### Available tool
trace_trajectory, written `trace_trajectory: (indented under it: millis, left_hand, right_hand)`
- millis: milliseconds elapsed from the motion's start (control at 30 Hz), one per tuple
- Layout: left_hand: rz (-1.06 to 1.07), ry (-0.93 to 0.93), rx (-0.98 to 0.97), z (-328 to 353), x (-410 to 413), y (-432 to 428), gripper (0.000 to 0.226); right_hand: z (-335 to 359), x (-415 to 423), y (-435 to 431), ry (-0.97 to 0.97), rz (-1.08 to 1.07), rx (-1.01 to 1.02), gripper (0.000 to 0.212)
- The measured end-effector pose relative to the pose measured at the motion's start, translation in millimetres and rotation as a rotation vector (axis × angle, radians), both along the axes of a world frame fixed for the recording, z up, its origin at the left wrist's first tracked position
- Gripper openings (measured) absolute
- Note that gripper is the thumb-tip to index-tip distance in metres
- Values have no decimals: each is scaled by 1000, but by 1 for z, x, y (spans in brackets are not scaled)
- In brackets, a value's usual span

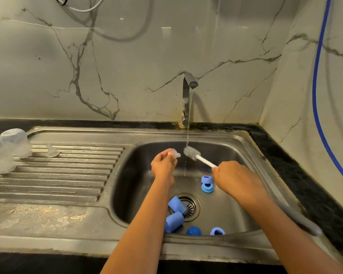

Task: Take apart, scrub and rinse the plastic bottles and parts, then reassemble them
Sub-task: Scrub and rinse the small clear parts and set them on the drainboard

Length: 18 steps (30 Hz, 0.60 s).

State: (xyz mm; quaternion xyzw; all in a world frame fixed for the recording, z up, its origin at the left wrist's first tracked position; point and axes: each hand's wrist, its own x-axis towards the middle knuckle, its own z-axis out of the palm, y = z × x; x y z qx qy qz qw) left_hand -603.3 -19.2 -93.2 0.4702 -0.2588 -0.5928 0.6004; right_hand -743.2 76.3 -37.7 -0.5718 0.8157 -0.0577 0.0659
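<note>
**Teat and brush held over the sink**

The left hand's (163,165) fingers pinch a clear teat (175,154), its tip pointing right. The right hand (234,177) is curled round the white handle of a brush (192,153). The bristle head sits just beside the teat, under the thin stream from the tap (187,95). Below, in the sink (246,155), blue caps (175,214) lie by the drain, with blue rings (207,184) nearby. Clear bottles (6,151) stand upside down on the drainboard (67,175), another teat (52,151) near them.

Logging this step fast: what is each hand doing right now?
Left hand: closed, pinching a clear nipple beside the water stream.
Right hand: closed round the handle of a small brush, bristles under the water.
</note>
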Motion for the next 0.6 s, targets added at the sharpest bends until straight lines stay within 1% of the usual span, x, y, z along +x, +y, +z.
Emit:
trace_trajectory:
  millis: [100,233,300,367,433,467,533,600]
  left_hand:
    - [-123,119,19,4,-3,2,25]
    - [-193,177,5,7,-4,1,25]
    - [-184,195,21,8,-5,2,24]
    - [-96,249,64,8,-4,1,23]
    - [0,296,112,9,0,0,18]
    - [9,312,125,10,0,1,15]
    - [-61,314,134,13,-1,5,9]
    - [-150,310,136,14,-5,7,9]
  right_hand:
    - [-8,4,-5,-101,69,-45,35]
    - [-16,6,-9,-148,87,-92,36]
    - [-16,6,-10,-177,87,-77,36]
    - [-17,6,-8,-215,121,-29,39]
    - [-18,11,-4,-213,170,1,41]
    - [-19,14,-3,-205,177,-2,42]
    - [-22,17,-8,-198,152,-47,44]
    - [-25,18,-14,-211,104,-92,44]
